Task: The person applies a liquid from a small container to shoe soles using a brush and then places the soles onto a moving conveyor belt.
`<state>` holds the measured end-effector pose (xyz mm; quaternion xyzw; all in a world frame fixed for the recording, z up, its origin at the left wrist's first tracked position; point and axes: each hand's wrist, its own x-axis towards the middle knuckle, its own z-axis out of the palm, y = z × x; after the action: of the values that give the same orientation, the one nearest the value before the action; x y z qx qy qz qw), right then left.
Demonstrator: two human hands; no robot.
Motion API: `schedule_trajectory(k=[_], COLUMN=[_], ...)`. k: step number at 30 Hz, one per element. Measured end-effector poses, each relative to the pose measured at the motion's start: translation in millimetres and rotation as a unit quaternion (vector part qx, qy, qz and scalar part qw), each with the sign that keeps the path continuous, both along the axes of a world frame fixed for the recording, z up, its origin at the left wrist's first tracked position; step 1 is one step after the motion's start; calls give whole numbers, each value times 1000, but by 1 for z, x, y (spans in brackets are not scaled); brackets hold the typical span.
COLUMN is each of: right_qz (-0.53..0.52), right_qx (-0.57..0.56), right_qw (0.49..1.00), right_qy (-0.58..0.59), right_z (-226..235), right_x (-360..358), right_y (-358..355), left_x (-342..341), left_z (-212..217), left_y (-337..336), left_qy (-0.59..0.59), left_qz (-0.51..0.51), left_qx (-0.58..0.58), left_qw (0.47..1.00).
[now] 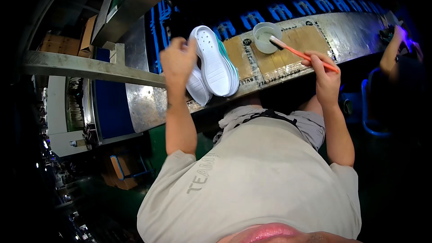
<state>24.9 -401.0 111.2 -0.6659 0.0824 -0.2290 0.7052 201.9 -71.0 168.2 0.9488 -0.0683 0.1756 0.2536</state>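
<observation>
My right hand [325, 74] is closed round the orange handle of a brush [299, 54]. The brush's bristle end, pale and black, is at the right rim of a translucent plastic cup [266, 47] holding some clear liquid. White shoe soles [217, 69] lie at the bench edge left of the cup, the upper one partly covering another. The upper sole has small holes at its far end and a teal edge. My left hand [177, 60] is beside the soles' left side, its fingers curled and smeared by motion; whether it touches them is unclear.
Taped brown cardboard [294, 47] covers part of the metal bench [355, 31]. Behind it runs a row of blue holders [281, 11]. A metal beam [94, 66] crosses at left, close to my left arm. Another person's arm [390, 51] shows at far right, near a blue chair [366, 108].
</observation>
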Motion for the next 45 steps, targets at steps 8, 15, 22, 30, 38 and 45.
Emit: schedule_trajectory(k=[8, 15, 22, 30, 38, 45], right_qz=[8, 53, 77, 99, 255, 217], right_qx=[-365, -425, -438, -245, -299, -376], right_qw=[931, 899, 885, 964, 910, 887], right_qy=[13, 93, 141, 36, -130, -156], right_z=[23, 28, 19, 28, 53, 45], right_x=[52, 94, 108, 83, 72, 56], right_y=[-21, -14, -16, -11, 26, 31], left_x=[-26, -54, -89, -83, -69, -51], left_z=[-71, -72, -101, -96, -77, -57], left_y=[9, 28, 5, 1, -18, -19], left_qy=[85, 373, 325, 362, 333, 174], left_qz=[-24, -187, -298, -283, -329, -350], left_qx=[82, -661, -867, -790, -678, -652], left_qw=[993, 623, 233, 407, 566, 650])
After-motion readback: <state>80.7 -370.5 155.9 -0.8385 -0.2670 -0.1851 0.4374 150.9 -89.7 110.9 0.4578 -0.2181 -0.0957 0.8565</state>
